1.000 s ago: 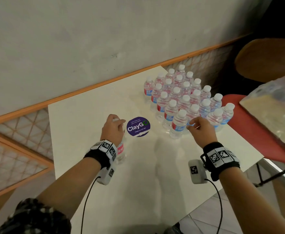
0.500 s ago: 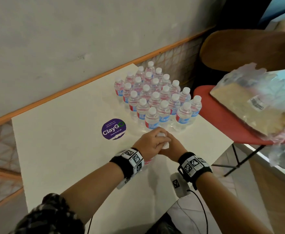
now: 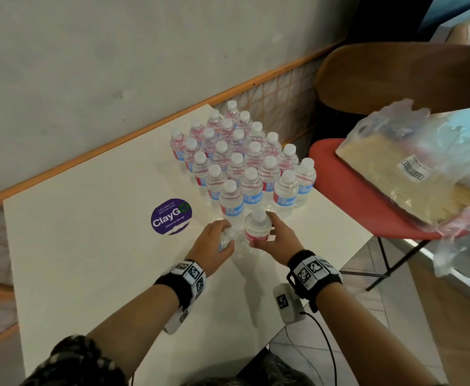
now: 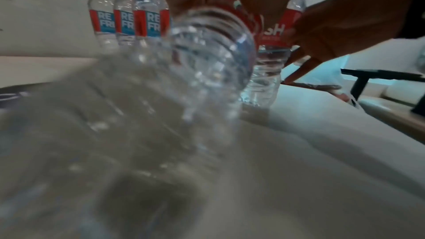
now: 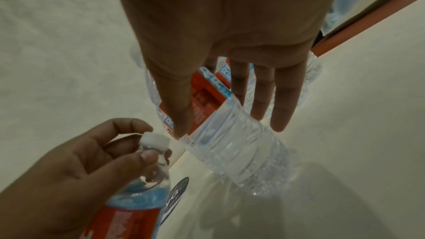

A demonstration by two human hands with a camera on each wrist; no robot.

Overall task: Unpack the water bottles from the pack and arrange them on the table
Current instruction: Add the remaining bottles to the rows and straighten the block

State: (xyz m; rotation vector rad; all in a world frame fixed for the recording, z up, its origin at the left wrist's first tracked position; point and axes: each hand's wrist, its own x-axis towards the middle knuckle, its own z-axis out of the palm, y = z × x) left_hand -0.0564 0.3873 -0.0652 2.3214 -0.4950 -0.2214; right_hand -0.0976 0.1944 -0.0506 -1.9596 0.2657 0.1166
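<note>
Gripping a water bottle (image 3: 257, 228) around its label with the right hand (image 3: 277, 238), thumb on one side and fingers down the other, base resting on or just above the white table (image 3: 94, 274) — hard to tell which. Sitting right at the near tip of the cluster of bottles (image 3: 236, 160), just in front of the nearest standing one.

Pinching a second bottle (image 3: 226, 238) by its neck just under the white cap with the left hand (image 3: 214, 243), fingertips curled around it. Leaning toward the person rather than standing straight, its ribbed clear body filling the left wrist view in a blur. Hanging just beside the right hand's bottle, the two nearly touching.

Standing upright behind both hands, that cluster of capped bottles with red and blue labels, packed in tight diagonal rows toward the far right corner of the table, near the wall (image 3: 116, 65).

Lying flat on the tabletop to the left of the hands, a round purple sticker (image 3: 171, 216).

Resting on a red chair (image 3: 367, 207) off the table's right edge, the crumpled clear plastic pack (image 3: 412, 162) with a barcode label, cardboard showing through.

Wearing black wristbands with square markers on both wrists.
</note>
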